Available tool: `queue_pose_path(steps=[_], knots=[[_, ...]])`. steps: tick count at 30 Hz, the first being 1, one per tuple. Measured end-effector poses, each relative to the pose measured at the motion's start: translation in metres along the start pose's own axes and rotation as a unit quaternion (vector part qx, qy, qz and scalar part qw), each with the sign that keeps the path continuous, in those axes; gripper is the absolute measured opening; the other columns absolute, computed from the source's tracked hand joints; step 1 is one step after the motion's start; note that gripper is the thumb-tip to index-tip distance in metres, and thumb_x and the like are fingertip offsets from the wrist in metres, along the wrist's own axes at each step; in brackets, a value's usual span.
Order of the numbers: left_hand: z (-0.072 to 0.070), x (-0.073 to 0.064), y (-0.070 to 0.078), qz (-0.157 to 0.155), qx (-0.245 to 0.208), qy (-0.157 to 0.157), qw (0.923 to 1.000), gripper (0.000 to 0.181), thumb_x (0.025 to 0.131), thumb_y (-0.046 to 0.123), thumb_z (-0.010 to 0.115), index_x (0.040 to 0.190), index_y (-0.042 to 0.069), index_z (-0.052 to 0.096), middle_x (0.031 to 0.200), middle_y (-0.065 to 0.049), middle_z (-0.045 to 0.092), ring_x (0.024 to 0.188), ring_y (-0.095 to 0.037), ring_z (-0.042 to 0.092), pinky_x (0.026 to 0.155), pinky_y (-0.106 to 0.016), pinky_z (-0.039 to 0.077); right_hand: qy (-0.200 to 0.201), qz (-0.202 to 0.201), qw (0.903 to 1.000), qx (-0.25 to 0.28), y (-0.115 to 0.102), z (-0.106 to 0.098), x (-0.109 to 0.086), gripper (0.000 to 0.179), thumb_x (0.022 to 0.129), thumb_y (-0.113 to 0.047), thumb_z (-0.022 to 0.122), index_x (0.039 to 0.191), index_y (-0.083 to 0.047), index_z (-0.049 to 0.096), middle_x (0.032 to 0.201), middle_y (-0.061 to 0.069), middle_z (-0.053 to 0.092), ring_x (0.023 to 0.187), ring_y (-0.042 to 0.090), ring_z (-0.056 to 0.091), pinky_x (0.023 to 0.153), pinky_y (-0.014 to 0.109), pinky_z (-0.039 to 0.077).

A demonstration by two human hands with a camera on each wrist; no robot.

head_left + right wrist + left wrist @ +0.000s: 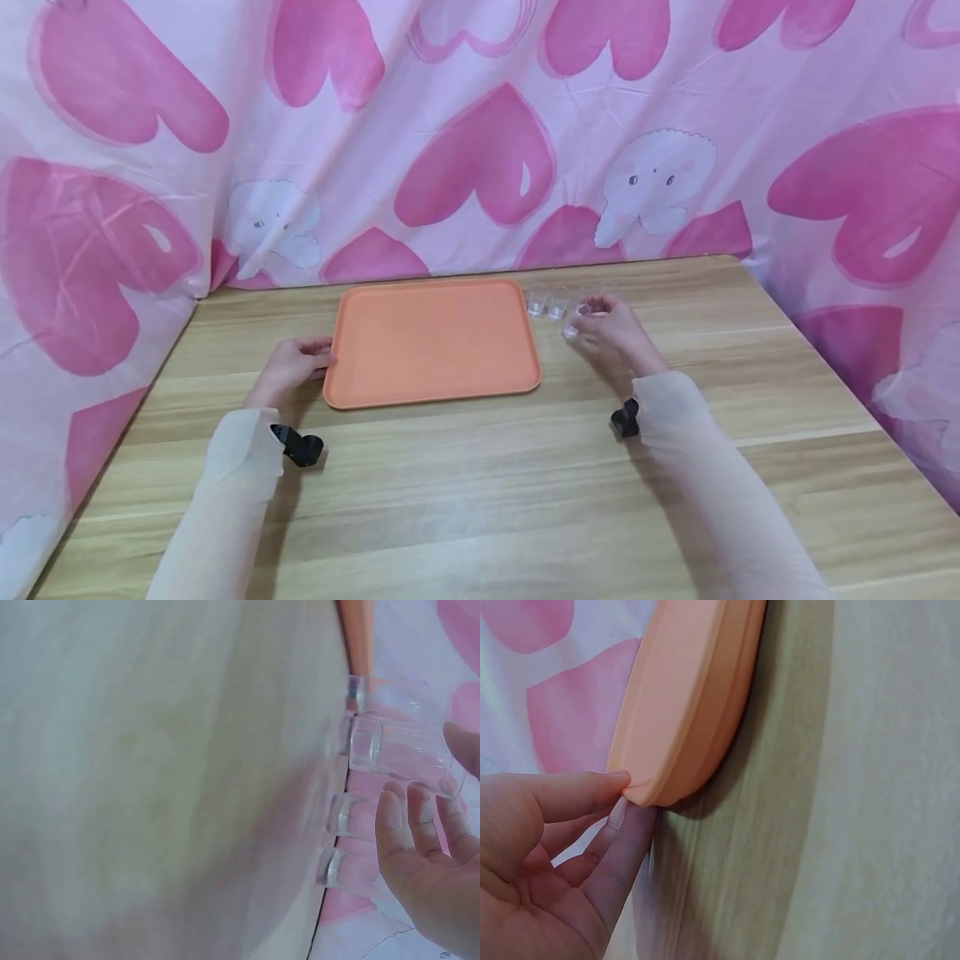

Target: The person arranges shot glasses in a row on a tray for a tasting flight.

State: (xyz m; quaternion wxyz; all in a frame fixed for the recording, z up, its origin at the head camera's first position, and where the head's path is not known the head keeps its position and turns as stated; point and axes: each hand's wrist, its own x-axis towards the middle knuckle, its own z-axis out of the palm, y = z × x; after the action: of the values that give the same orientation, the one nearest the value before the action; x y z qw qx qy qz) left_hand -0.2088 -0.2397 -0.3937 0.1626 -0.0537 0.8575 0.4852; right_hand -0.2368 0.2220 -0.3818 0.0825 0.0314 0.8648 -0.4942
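An orange rectangular tray (435, 342) lies flat on the wooden table. My left hand (296, 364) is at its left side; in the left wrist view the thumb and fingers (604, 787) pinch the tray's rim (641, 796). Right of the tray, my right hand (611, 329) holds a small clear shot glass (401, 756) near its rim, between thumb and fingers. Two similar glasses, one (536, 302) by the tray's edge and another (557, 303) beside it, stand upright. More glasses (341, 815) stand behind the right hand, partly hidden by it in the head view.
The wooden table (465, 492) runs back to a pink curtain (472, 150) with heart prints, which also hangs along both sides. A black wrist camera (300, 447) is strapped at the left sleeve, another (625, 419) at the right sleeve.
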Motion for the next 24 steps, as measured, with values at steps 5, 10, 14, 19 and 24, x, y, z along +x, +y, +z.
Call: queue_pose_path(steps=[5, 10, 14, 19, 24], knots=[[-0.001, 0.000, 0.001, 0.001, -0.016, -0.007, 0.9998, 0.051, 0.098, 0.011, 0.050, 0.141, -0.011, 0.035, 0.139, -0.033, 0.045, 0.086, 0.006, 0.059, 0.086, -0.019, 0.057, -0.004, -0.018, 0.9995, 0.026, -0.009, 0.002, 0.000, 0.051, 0.090, -0.011, 0.063, 0.134, 0.006, 0.044, 0.121, 0.016, 0.052, 0.105, 0.017, 0.051, 0.084, 0.013, 0.048], [-0.001, 0.000, 0.000, -0.007, -0.015, -0.010, 0.9998, 0.052, 0.099, 0.014, 0.050, 0.143, -0.008, 0.034, 0.141, -0.031, 0.044, 0.092, 0.002, 0.060, 0.091, -0.022, 0.056, -0.008, -0.020, 0.9981, 0.057, -0.024, 0.008, 0.000, 0.054, 0.089, -0.010, 0.064, 0.136, 0.005, 0.043, 0.121, 0.014, 0.052, 0.107, 0.015, 0.050, 0.084, 0.012, 0.045], [-0.002, 0.001, 0.000, -0.014, -0.009, -0.005, 0.9999, 0.052, 0.098, 0.014, 0.050, 0.143, -0.007, 0.035, 0.141, -0.030, 0.044, 0.097, -0.002, 0.060, 0.093, -0.025, 0.055, -0.013, -0.027, 0.9959, 0.086, -0.038, 0.017, 0.001, 0.052, 0.089, -0.009, 0.064, 0.135, 0.004, 0.043, 0.126, 0.016, 0.050, 0.107, 0.013, 0.053, 0.086, 0.013, 0.048], [-0.001, 0.003, -0.001, -0.020, -0.001, 0.002, 0.9998, 0.052, 0.097, 0.014, 0.051, 0.143, -0.005, 0.037, 0.142, -0.028, 0.045, 0.109, -0.016, 0.060, 0.099, -0.031, 0.052, -0.019, -0.028, 0.9940, 0.104, -0.054, 0.032, 0.005, 0.051, 0.089, -0.008, 0.065, 0.135, 0.002, 0.046, 0.130, 0.018, 0.051, 0.102, 0.007, 0.055, 0.087, 0.016, 0.048], [0.000, 0.002, -0.001, -0.023, -0.003, 0.002, 0.9997, 0.052, 0.098, 0.014, 0.051, 0.144, -0.005, 0.036, 0.143, -0.027, 0.044, 0.118, -0.024, 0.057, 0.101, -0.033, 0.051, -0.027, -0.035, 0.9925, 0.114, -0.071, 0.053, 0.007, 0.049, 0.088, -0.005, 0.065, 0.133, 0.001, 0.048, 0.127, 0.017, 0.054, 0.106, 0.014, 0.056, 0.095, 0.024, 0.049]])
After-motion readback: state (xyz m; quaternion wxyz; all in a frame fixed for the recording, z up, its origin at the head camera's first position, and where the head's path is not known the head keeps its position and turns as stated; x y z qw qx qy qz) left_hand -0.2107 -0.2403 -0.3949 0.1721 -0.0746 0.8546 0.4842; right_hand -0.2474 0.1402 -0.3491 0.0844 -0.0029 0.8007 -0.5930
